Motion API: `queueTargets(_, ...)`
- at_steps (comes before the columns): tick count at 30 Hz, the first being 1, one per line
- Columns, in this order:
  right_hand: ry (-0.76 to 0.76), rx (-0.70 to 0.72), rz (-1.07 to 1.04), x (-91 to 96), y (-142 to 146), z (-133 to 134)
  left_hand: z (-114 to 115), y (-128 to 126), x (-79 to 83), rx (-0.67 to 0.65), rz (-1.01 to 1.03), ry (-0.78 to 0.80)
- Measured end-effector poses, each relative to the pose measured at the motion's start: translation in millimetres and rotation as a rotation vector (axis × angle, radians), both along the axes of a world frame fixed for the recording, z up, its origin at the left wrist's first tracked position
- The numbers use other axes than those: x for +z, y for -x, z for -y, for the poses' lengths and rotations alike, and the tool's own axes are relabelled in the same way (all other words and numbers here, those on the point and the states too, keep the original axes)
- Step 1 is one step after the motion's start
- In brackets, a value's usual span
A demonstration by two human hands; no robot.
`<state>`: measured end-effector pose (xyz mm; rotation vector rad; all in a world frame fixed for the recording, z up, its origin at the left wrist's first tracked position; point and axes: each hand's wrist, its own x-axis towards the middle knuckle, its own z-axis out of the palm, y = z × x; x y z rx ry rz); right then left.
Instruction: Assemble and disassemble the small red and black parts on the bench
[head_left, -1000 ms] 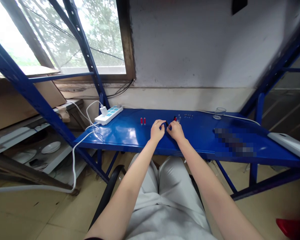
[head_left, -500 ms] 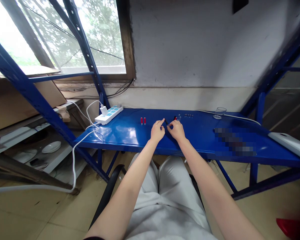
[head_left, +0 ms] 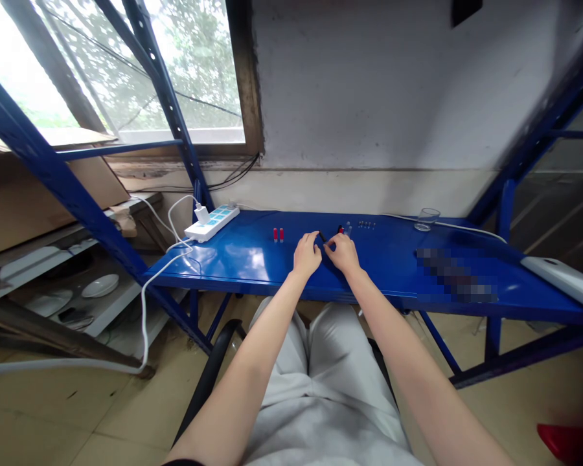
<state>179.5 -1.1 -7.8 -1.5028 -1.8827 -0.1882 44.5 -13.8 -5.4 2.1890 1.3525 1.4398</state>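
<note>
A small, black, stick-like piece point(head_left: 322, 237) slants between my two hands over the blue table point(head_left: 233, 249). My left hand point(head_left: 307, 254) is closed at its upper end, with the fingertips on it. At the lower end, my right hand point(head_left: 342, 252) pinches with thumb and index finger; its other fingers curl and hide part of the grip. Just beyond the right hand lie a small dark-and-red piece point(head_left: 341, 229) and some clear pieces point(head_left: 348, 228). To the left, two red pieces with pale ends point(head_left: 278, 235) sit side by side.
A row of several tiny pieces point(head_left: 367, 224) lies toward the back. A clear glass point(head_left: 426, 220) stands at the back right, near a pixelated dark object point(head_left: 457, 275). On the left is a white power strip point(head_left: 212, 223) with a cable; a white object point(head_left: 566, 281) is at the right end.
Both hands stay almost in place around the black piece. Only slight finger movement shows; the things on the table have not moved.
</note>
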Motion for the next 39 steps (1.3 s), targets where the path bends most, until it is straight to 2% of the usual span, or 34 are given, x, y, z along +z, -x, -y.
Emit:
queueTargets(14, -0.04, 0.017, -0.01, -1.1, -0.1, -0.2, -2.7, 0.5, -1.1, 0.015, -0.078, -0.035)
queueTargets(22, -0.065, 0.028, -0.003, -3.5, 0.4, -3.6, -4.4, -2.6, -3.7, -0.054, -0.149, 0.006)
queueTargets(24, -0.073, 0.03, -0.005, -4.2, 0.0, -4.4, -6.2, -2.7, -3.7, -0.067, -0.078, 0.007)
queueTargets(30, -0.08, 0.111, 0.032, -0.9, 1.9, -1.1, -13.6, 3.1, -2.1, -0.002, 0.378, 0.082)
queueTargets(37, -0.09, 0.155, 0.148, 5.6, 11.1, 6.8, -17.6, 5.8, -0.1, -0.015, 0.567, 0.134)
queueTargets(39, -0.095, 0.156, 0.163, 5.6, 11.6, 7.0, -17.6, 5.4, 0.8, -0.055, 0.602, 0.147)
